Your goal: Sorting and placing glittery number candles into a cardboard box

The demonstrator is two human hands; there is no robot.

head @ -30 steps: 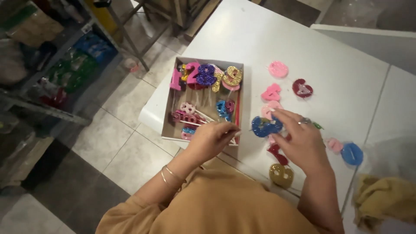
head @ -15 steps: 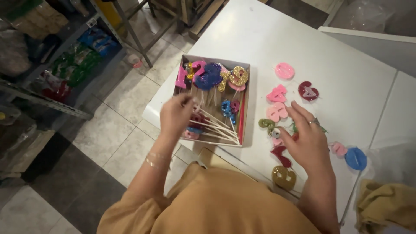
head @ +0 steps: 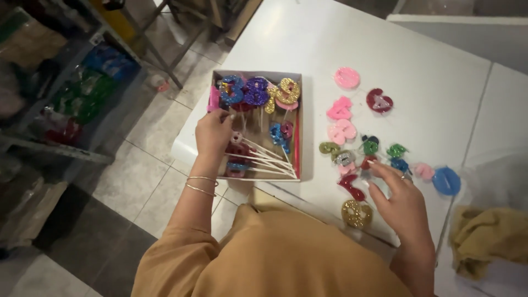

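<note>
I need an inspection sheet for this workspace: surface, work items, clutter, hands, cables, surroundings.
Surface: white table, tops joined at a seam.
Work items: shallow cardboard box holding glitter number toppers on white sticks; loose number pieces on the table beside it.
Clutter: yellow cloth at the right edge.
Hands: left hand inside the box, fingers at a topper; right hand over the loose pieces, open.
Cables: nothing seen.
Surroundings: tiled floor, shelf with packaged goods at left.

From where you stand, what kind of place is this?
Probably a party-supply shop or its stockroom: a cardboard box of glitter number candles on sticks, more numbers spread over a white table, and packaged goods on shelves.
</note>
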